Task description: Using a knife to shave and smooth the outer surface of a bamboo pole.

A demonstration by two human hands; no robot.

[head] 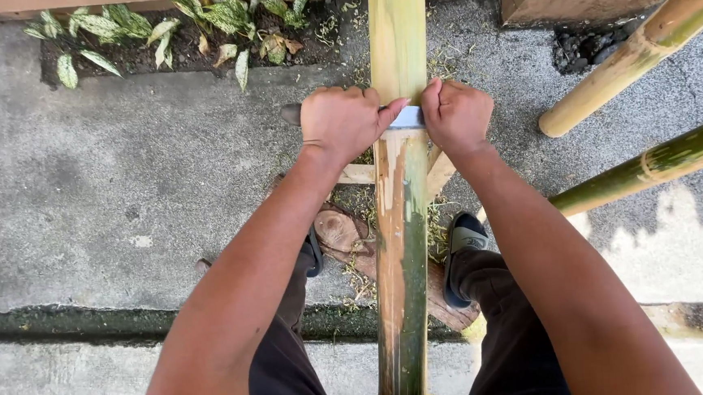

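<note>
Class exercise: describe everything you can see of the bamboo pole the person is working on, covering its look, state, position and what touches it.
The bamboo pole runs straight away from the person, between the legs, toward the plant bed. Its near part keeps green skin in streaks; beyond the hands it is pale yellow, and raw tan patches show just before them. A metal blade lies across it, gripped by the left hand and right hand. It rests on a wooden support by the feet, amid shavings.

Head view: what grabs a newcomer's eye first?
The long bamboo pole running up the middle of the frame, part green and part stripped pale. Across it lies a metal blade, gripped by the left hand on one side and the right hand on the other. Two more bamboo poles slant in at the right edge.
</note>
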